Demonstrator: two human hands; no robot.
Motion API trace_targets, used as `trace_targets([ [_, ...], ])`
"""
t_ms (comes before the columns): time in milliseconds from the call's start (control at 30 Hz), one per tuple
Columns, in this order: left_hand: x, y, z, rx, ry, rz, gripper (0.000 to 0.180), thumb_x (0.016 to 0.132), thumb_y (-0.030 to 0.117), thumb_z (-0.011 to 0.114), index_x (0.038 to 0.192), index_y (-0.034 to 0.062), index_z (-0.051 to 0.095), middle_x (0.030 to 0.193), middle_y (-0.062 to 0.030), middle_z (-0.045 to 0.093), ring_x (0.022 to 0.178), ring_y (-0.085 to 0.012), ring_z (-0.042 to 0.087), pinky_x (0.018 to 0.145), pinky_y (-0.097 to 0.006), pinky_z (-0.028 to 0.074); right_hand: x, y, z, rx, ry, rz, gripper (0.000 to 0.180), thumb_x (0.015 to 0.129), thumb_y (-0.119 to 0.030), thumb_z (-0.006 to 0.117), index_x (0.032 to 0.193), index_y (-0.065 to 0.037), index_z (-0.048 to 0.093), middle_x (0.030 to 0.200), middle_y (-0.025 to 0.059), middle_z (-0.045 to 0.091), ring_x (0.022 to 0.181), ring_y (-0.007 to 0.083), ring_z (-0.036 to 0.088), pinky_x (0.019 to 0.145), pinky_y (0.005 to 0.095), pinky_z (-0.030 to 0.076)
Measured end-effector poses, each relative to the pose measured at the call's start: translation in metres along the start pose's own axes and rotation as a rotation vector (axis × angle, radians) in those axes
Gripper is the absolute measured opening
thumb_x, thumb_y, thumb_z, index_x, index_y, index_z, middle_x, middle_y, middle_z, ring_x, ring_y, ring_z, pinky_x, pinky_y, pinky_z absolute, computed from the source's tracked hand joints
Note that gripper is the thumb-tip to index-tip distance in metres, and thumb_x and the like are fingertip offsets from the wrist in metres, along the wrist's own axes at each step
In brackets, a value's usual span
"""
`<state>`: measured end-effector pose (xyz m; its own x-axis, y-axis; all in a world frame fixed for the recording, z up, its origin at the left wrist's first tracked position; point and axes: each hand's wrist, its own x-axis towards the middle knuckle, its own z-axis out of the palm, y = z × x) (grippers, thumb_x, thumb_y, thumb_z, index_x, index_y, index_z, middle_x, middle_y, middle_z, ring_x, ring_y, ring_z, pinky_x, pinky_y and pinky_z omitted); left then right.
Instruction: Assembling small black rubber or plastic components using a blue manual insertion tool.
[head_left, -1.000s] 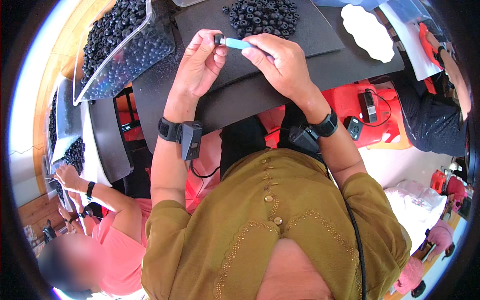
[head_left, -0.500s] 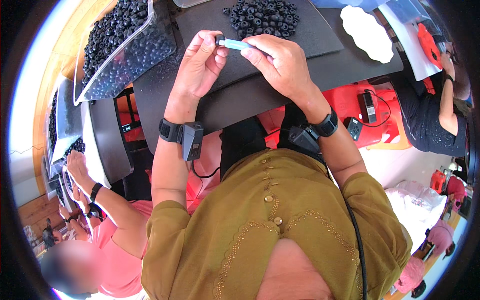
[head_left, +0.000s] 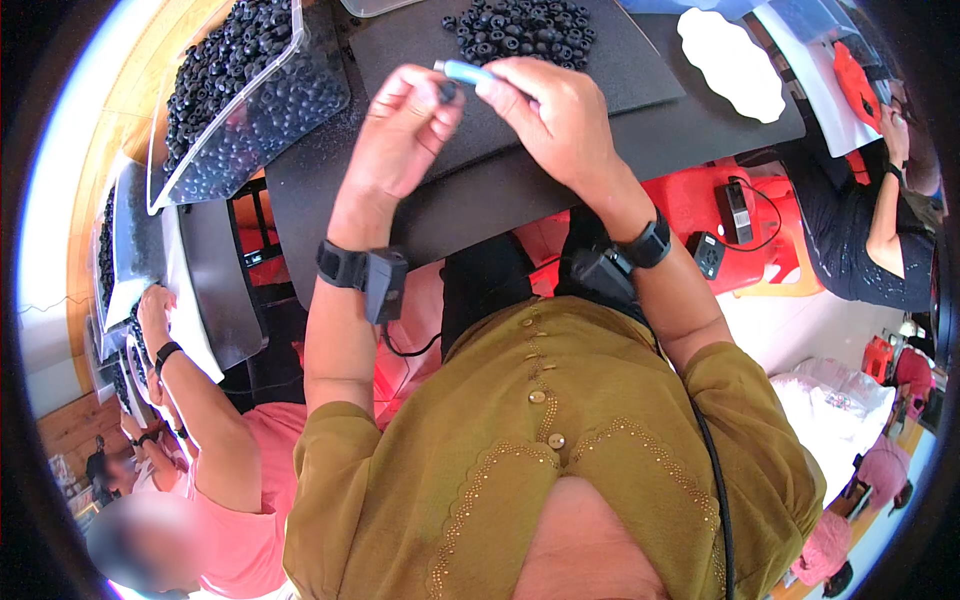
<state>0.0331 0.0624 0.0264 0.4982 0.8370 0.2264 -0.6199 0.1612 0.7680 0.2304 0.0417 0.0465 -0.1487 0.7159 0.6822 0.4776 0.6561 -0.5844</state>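
Between the fingertips of my left hand (head_left: 405,130) is a small round black piece (head_left: 446,92), partly covered by the fingers and slightly blurred. My right hand (head_left: 562,120) grips a slim light-blue tool (head_left: 466,72) with a short pale tip that points left. The tip sits just above the black piece and looks apart from it. Both hands are over the dark mat (head_left: 625,80) near its front edge. Beyond them lies a pile of black ring-like pieces (head_left: 520,35) with open centres.
A clear bin (head_left: 300,95) full of the black pieces stands at the left. At the right is a white scalloped-edged sheet or plate (head_left: 730,65). A red stool (head_left: 690,200) bears black devices with a cable. Co-workers (head_left: 240,450) sit at both sides.
The tool's tip has come away from the black piece and risen a little. My left fingers have curled, bringing the piece lower.
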Motion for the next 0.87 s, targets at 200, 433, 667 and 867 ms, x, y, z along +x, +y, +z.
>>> trace_targets([
  [200, -0.001, 0.005, 0.002, -0.022, 0.031, 0.018, 0.012, 0.097, 0.018, 0.057, 0.104, 0.0076, 0.059, 0.094, -0.0042, 0.054, 0.079, -0.0100, 0.046, 0.069, -0.018, 0.044, 0.016, 0.009, -0.009, 0.074, 0.107, 0.144, 0.023, 0.093, -0.027, 0.062, 0.094, -0.005, 0.068, 0.067, 0.0125, 0.060, 0.056, 0.0243, 0.059, 0.052, 0.0347, 0.043],
  [433, -0.002, 0.004, 0.012, 0.029, 0.083, 0.004, 0.012, 0.095, 0.018, 0.061, 0.099, 0.0065, 0.061, 0.091, -0.0042, 0.064, 0.079, -0.0090, 0.059, 0.071, -0.021, 0.052, 0.011, -0.005, 0.001, 0.520, -0.074, 0.256, 0.029, 0.084, -0.029, 0.075, 0.097, -0.003, 0.069, 0.071, -0.0023, 0.058, 0.064, 0.0043, 0.048, 0.058, 0.0220, 0.039],
  [667, -0.003, 0.067, 0.035, 0.763, 0.126, 0.114, 0.008, 0.091, 0.009, 0.065, 0.096, 0.0027, 0.066, 0.080, -0.0046, 0.066, 0.072, -0.0096, 0.063, 0.066, -0.022, 0.052, 0.007, 0.004, -0.011, 0.579, -0.153, 0.332, 0.019, 0.086, -0.020, 0.074, 0.095, -0.004, 0.069, 0.074, -0.0057, 0.059, 0.069, 0.0018, 0.051, 0.062, 0.0192, 0.040],
  [867, 0.030, 0.203, -0.036, 1.336, 0.593, 0.392, 0.025, 0.092, 0.016, 0.066, 0.114, 0.0026, 0.065, 0.099, -0.0073, 0.069, 0.090, -0.0143, 0.065, 0.085, -0.023, 0.052, -0.005, 0.024, -0.023, 0.475, 0.163, 0.367, 0.018, 0.090, -0.020, 0.069, 0.099, -0.005, 0.069, 0.076, -0.0041, 0.061, 0.070, 0.0030, 0.051, 0.064, 0.0196, 0.042],
])
